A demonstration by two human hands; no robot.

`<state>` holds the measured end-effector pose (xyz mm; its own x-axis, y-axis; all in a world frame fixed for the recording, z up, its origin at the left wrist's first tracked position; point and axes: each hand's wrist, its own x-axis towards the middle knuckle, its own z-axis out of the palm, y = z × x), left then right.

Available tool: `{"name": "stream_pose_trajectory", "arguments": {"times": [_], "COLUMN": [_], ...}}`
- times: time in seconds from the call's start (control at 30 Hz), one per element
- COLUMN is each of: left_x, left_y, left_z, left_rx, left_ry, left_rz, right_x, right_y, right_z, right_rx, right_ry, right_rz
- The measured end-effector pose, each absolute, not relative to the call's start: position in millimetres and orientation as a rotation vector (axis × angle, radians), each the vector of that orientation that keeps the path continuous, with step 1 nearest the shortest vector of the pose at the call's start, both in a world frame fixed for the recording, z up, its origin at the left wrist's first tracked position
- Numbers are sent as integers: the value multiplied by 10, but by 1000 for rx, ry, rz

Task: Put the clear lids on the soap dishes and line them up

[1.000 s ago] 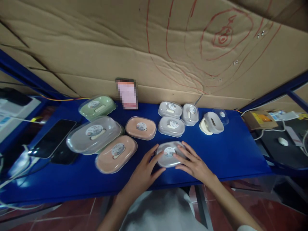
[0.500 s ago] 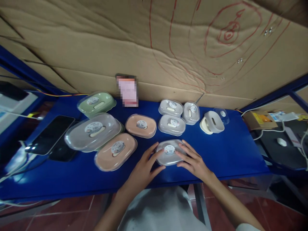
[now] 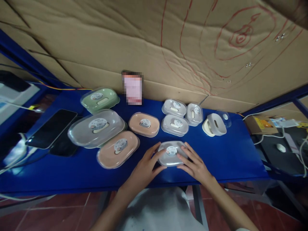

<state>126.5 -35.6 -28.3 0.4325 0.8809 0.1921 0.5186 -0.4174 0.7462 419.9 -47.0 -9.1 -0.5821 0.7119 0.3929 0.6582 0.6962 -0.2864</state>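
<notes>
A small grey oval plastic box with a clear lid and a round label lies on the table near its front edge. My left hand grips its left end, thumb at the near side and fingers over the lid. On the opposite end, my right hand holds it the same way, fingertips resting on the lid. Just behind it sits a similar grey box. To the left is a peach box with a clear lid.
On the blue table, a second peach box, a large grey box and a green box stand left. An uncovered grey box rests beside a clear lid. A phone lies far left; a cardboard wall stands behind.
The camera view has shifted slightly, so the boxes behind appear a little farther right. Both hands stay on the grey box, with only slight finger movement.
</notes>
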Motion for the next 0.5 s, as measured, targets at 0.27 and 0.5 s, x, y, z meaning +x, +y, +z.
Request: {"name": "stream_pose_trajectory", "arguments": {"times": [0.27,0.5], "left_x": [1263,1217], "left_y": [-342,-365], "left_z": [-285,-312], "left_rx": [2065,1991], "left_ry": [1175,1146], "left_rz": [780,873], "right_x": [4184,4234], "right_y": [-468,-444], "right_z": [-131,-26], "right_rx": [-1084,-1063], "right_ry": [-2353,-2410], "right_rz": [185,86]}}
